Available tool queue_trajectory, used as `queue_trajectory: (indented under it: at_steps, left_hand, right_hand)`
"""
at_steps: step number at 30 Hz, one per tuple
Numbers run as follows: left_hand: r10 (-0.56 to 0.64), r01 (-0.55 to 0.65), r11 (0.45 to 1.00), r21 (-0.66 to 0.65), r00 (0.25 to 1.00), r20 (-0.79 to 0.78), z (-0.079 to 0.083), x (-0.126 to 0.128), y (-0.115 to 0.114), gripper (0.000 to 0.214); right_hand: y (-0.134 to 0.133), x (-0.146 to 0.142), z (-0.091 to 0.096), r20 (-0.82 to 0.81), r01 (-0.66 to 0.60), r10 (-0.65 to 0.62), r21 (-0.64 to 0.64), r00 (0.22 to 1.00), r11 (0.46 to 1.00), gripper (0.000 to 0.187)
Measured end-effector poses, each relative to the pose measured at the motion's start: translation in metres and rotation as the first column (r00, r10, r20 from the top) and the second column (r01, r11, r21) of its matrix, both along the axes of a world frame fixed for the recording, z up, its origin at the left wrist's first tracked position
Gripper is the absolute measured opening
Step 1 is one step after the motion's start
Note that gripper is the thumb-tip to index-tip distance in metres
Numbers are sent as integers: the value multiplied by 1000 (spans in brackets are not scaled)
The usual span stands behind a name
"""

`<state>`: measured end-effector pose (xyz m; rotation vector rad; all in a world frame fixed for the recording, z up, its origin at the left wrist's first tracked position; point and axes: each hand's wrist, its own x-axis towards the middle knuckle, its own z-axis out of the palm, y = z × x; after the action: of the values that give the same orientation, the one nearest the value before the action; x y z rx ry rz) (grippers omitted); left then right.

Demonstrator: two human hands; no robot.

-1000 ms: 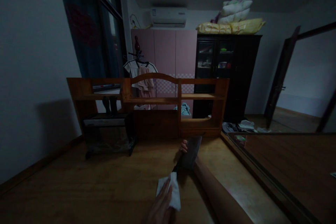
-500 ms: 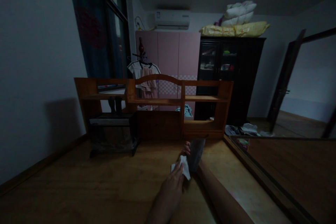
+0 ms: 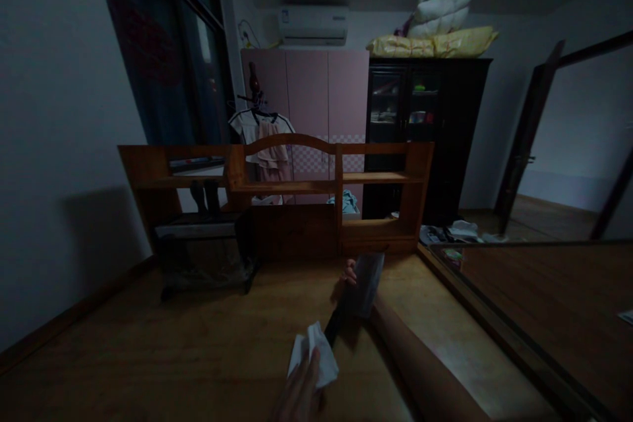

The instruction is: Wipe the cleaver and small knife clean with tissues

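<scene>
A cleaver [image 3: 366, 283] with a broad dark blade and a black handle is tilted above the wooden surface, its handle pointing toward me. My right hand [image 3: 349, 272] is wrapped around the blade from behind, fingertips showing at its left edge; the rest of the hand is hidden by the blade. Closer to me, my left hand [image 3: 301, 386] holds a folded white tissue [image 3: 321, 356] near the handle's end. Whether the tissue touches the handle I cannot tell.
On the left of the wooden surface [image 3: 198, 343] stands a dark knife block [image 3: 200, 254] with black handles sticking up. A wooden shelf unit [image 3: 291, 186] runs along the far edge. A raised wooden edge [image 3: 462, 300] borders the right side.
My left hand has moved with the tissue from beside the blade back toward me, exposing the black handle. My right hand still grips the blade. The view has shifted slightly.
</scene>
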<state>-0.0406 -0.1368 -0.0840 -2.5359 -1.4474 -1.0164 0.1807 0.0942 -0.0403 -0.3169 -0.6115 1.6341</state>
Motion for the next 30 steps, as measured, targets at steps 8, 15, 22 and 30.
queue_trajectory:
  at_steps: [8,15,22,30]
  left_hand:
    - [27,-19,991,-134,998,59,6,17,13,45]
    - [14,6,970,-244,997,80,57,50,21,59]
    - [-49,67,976,-206,995,92,73,51,17,64]
    - [75,-86,975,-205,995,-60,47,49,13,74]
  right_hand:
    - [14,6,-13,73,-134,119,267,990,954,28]
    - [20,12,-16,113,-208,177,403,978,891,27]
    - [16,12,-20,96,-177,151,427,984,887,26]
    - [19,13,-27,83,-145,121,406,989,902,26]
